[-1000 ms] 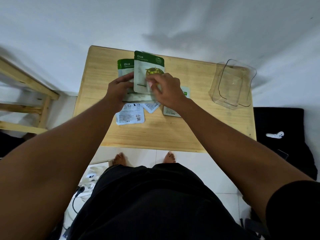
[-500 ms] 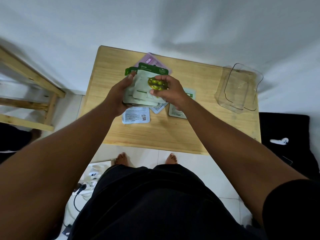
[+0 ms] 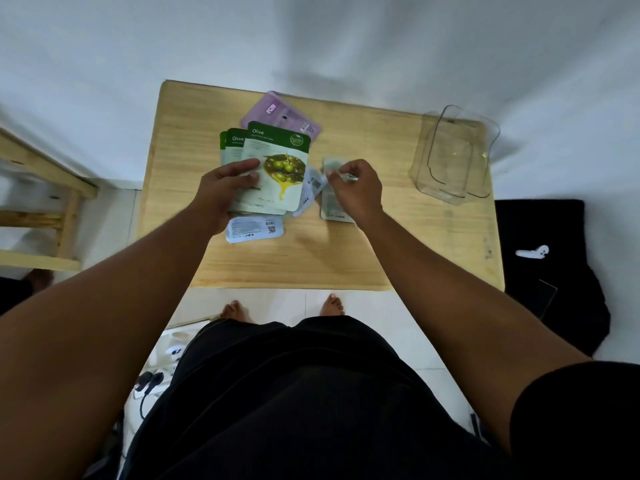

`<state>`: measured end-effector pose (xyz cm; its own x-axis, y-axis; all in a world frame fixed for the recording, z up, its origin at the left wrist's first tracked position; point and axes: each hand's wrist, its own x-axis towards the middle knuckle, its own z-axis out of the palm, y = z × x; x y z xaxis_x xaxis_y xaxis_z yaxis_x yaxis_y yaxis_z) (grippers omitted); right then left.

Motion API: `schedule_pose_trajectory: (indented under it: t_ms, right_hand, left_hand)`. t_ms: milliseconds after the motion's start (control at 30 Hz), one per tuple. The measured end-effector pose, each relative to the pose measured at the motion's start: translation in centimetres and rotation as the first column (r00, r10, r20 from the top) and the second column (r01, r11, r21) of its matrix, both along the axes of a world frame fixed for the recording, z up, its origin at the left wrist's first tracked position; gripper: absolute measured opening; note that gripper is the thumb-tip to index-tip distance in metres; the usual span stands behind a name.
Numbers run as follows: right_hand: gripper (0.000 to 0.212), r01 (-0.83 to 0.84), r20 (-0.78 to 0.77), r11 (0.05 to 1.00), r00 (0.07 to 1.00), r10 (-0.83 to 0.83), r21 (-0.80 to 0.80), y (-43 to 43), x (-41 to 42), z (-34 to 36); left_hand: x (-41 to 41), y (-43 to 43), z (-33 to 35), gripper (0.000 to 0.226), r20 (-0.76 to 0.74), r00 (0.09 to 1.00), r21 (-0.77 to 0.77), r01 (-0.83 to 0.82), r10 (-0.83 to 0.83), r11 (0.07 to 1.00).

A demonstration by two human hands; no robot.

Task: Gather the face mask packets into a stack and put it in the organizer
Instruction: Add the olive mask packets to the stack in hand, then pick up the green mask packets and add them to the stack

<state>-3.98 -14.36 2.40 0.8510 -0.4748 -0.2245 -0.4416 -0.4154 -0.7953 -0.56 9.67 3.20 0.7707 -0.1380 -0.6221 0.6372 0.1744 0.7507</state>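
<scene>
My left hand holds a fanned stack of green-and-white Olive face mask packets just above the wooden table. My right hand pinches the top edge of a grey packet lying face down to the right of the stack. A purple packet lies behind the stack. A light blue packet lies face down below it, and another pale packet sits tilted between the stack and my right hand. The clear plastic organizer stands at the table's right side, nothing visible in it.
A wooden stool frame stands left of the table. A black cloth with a small white object lies on the floor at right. Cables and a power strip lie by my feet.
My right hand let go of the Olive stack and moved right to the grey packet. The left hand now holds the stack alone. The purple packet behind it came into view.
</scene>
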Motion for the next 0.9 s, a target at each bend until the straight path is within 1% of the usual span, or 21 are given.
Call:
schedule_pose_trajectory:
  t_ms: [67,100,167,200,333,433,500,600,667,733,833,900]
  right_hand:
    - [0.034,-0.015,-0.124,0.991,0.992,-0.001,-0.130,-1.9,-1.3,-1.5]
    - [0.043,-0.021,-0.204,0.987,0.979,-0.012,-0.162,-2.5,-1.9,-2.2]
    - [0.060,-0.035,-0.338,0.984,0.941,-0.025,-0.172,-2.9,-2.7,-2.9]
    - [0.064,-0.041,-0.358,0.983,0.933,-0.025,-0.177,-3.1,-2.9,-3.1]
    - [0.067,0.033,-0.298,0.986,0.951,-0.082,-0.164,-3.3,-2.6,-4.0]
    - [0.065,0.071,-0.289,0.994,0.953,-0.092,-0.083,-3.5,-2.0,-4.4]
    - [0.062,0.059,-0.283,0.998,0.957,-0.066,-0.036,-3.7,-1.5,-4.5]
    - [0.053,-0.002,-0.204,1.000,0.979,-0.003,-0.026,-4.2,-0.7,-4.8]
    - [0.050,-0.021,-0.214,1.000,0.977,0.025,0.022,-4.3,-0.4,-4.7]
    - [0.051,0.000,-0.209,0.998,0.978,0.014,0.065,-4.5,0.0,-4.3]
    - [0.050,0.057,-0.083,0.989,0.995,-0.046,0.136,-4.4,0.4,-2.8]
    - [0.048,0.047,0.033,0.985,0.998,-0.053,0.164,-3.8,0.6,-1.1]
  left_hand:
    - [-0.8,-0.9,-0.7,0.035,-0.019,1.000,0.020,0.005,-0.005,1.000]
    - [-1.2,-1.3,-1.1,0.034,-0.029,1.000,0.029,0.008,-0.007,1.000]
    - [-2.2,-2.1,-1.6,0.035,-0.056,0.998,0.038,0.017,-0.015,0.999]
    - [-2.7,-2.6,-1.9,0.036,-0.070,0.997,0.044,0.025,-0.022,0.999]
    - [-3.9,-3.9,-2.6,0.037,-0.093,0.995,0.092,0.050,-0.041,0.994]
    - [-4.4,-4.4,-3.0,0.035,-0.100,0.995,0.102,0.037,-0.027,0.994]
    - [-4.6,-4.5,-3.2,0.035,-0.106,0.994,0.105,0.022,-0.011,0.994]
    - [-4.4,-4.4,-3.2,0.035,-0.108,0.994,0.100,0.001,0.010,0.995]
    - [-4.1,-4.3,-3.0,0.036,-0.105,0.994,0.102,-0.012,0.023,0.995]
    - [-3.7,-4.3,-2.8,0.038,-0.096,0.995,0.092,-0.025,0.034,0.995]
    - [-3.1,-4.3,-2.7,0.036,-0.090,0.995,0.055,-0.044,0.048,0.998]
    - [-2.5,-4.4,-2.4,0.033,-0.079,0.995,0.057,-0.061,0.065,0.996]
